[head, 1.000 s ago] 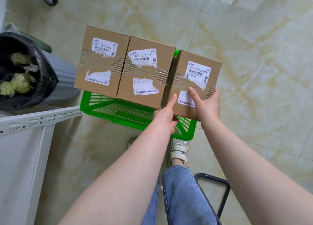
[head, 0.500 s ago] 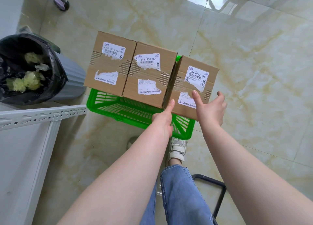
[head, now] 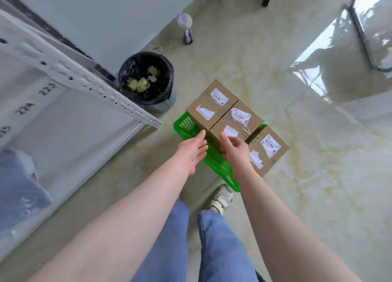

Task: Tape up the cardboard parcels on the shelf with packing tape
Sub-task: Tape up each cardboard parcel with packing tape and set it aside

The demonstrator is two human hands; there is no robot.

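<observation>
Cardboard parcels (head: 236, 122), three abreast across green basket (head: 220, 171) rim, on the floor.
Left hand (head: 191, 154) and right hand (head: 235, 152), each grip wide and empty, flank middle parcel's near edge; right nearer.

bin (head: 164, 100): grey, black liner, yellowish scraps inside, beside white rack | rack (head: 89, 84): perforated rail, numbers 223, 224 | bottle (head: 186, 29): upright by wall | floor (head: 318, 154): glossy marbled tiles
</observation>
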